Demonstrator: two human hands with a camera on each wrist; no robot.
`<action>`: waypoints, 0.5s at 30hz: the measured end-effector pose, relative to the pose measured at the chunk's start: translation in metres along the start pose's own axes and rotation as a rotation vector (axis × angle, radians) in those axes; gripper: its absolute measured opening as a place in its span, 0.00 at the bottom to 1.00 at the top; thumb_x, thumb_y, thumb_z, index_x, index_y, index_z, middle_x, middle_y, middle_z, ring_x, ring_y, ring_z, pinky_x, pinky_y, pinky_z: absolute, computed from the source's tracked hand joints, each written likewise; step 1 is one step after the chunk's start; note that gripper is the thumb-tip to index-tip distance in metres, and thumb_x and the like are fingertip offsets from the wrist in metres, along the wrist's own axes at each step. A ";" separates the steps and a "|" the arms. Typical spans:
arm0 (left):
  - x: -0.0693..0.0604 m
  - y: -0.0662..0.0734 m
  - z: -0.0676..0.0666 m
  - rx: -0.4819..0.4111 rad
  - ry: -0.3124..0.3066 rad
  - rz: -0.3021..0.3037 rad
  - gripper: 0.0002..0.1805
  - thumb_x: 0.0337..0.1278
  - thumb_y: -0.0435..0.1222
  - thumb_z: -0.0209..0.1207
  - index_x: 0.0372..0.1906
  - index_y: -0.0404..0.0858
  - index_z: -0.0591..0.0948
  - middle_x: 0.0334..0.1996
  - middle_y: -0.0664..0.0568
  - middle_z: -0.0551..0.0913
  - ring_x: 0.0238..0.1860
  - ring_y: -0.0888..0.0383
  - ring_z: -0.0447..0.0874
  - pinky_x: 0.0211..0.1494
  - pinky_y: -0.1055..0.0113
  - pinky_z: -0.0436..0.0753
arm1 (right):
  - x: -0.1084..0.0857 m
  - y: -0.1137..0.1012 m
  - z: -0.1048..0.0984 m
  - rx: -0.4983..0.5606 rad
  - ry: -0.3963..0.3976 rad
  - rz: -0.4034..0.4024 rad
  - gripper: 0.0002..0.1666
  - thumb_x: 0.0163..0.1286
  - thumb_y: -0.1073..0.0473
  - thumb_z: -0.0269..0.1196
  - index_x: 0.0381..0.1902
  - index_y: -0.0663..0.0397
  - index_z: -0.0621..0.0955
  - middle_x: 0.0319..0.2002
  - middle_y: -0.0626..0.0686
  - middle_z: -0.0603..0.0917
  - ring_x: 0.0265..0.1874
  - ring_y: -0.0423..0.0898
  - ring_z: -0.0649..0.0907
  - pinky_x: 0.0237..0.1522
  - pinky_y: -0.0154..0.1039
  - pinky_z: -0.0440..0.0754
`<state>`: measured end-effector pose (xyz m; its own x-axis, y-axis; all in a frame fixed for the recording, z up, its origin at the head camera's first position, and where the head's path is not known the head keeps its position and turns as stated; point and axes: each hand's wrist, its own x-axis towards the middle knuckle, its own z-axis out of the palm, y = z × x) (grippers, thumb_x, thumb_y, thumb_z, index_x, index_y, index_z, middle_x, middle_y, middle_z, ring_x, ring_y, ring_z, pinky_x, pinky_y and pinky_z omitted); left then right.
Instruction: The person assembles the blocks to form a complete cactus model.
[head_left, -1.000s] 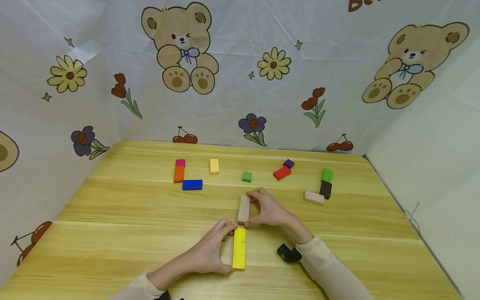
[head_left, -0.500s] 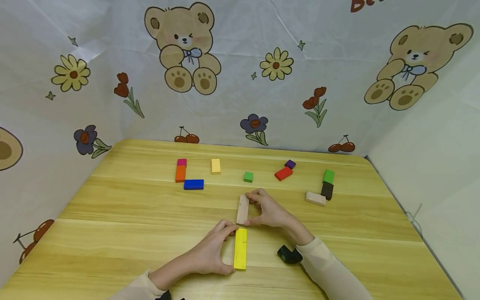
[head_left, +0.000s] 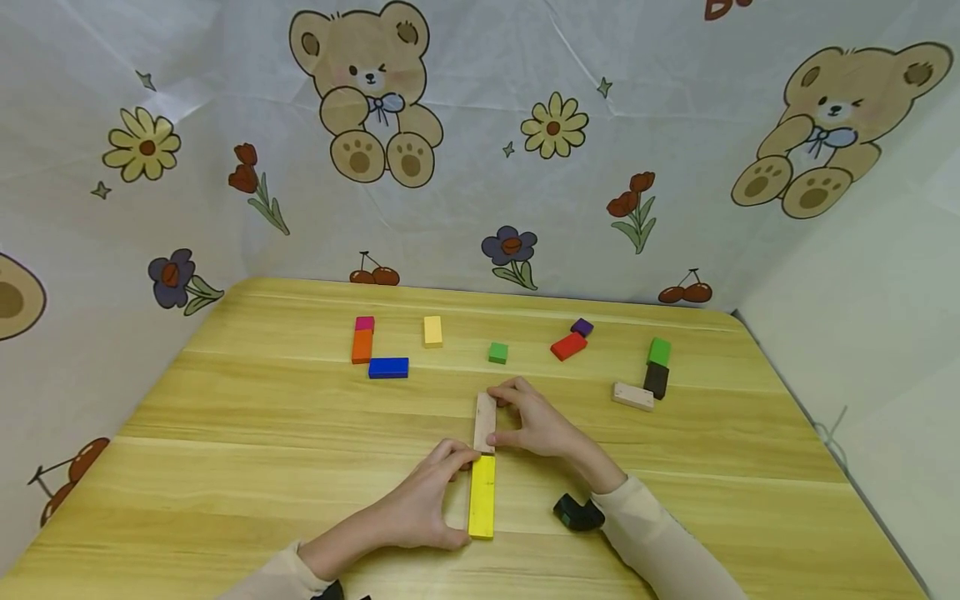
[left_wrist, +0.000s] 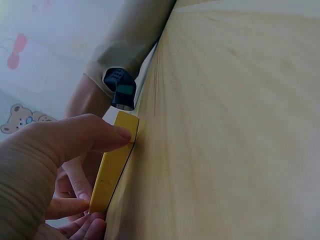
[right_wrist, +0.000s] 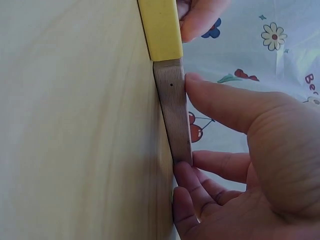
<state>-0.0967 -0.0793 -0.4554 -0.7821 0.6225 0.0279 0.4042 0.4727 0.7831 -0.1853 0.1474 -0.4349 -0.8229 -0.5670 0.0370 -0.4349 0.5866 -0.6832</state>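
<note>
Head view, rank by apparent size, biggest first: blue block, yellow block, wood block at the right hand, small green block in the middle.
1. yellow block
2. wood block
3. blue block
4. small green block

Apparent size only: yellow sits nearest the camera, so true sizes may differ less.

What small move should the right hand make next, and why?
Probably ease the right hand off the plain wooden block: it looks lined up end to end with the yellow block, which the left hand holds.
</note>
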 end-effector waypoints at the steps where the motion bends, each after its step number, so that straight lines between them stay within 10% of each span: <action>1: 0.000 0.000 0.000 0.002 0.000 -0.001 0.49 0.36 0.40 0.76 0.69 0.39 0.67 0.58 0.57 0.66 0.54 0.63 0.70 0.58 0.69 0.76 | 0.000 0.000 0.000 0.000 0.000 0.002 0.41 0.57 0.52 0.74 0.64 0.64 0.74 0.53 0.55 0.74 0.50 0.49 0.75 0.47 0.36 0.72; 15: 0.000 0.001 0.000 -0.002 -0.004 -0.015 0.49 0.36 0.41 0.76 0.69 0.38 0.67 0.57 0.57 0.65 0.53 0.63 0.69 0.58 0.69 0.75 | 0.000 0.000 0.001 0.025 -0.011 0.038 0.40 0.56 0.53 0.75 0.64 0.62 0.74 0.52 0.52 0.75 0.51 0.47 0.75 0.53 0.42 0.73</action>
<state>-0.0964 -0.0790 -0.4541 -0.7863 0.6176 0.0138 0.3913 0.4806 0.7848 -0.1844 0.1469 -0.4351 -0.8345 -0.5510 0.0028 -0.3940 0.5932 -0.7020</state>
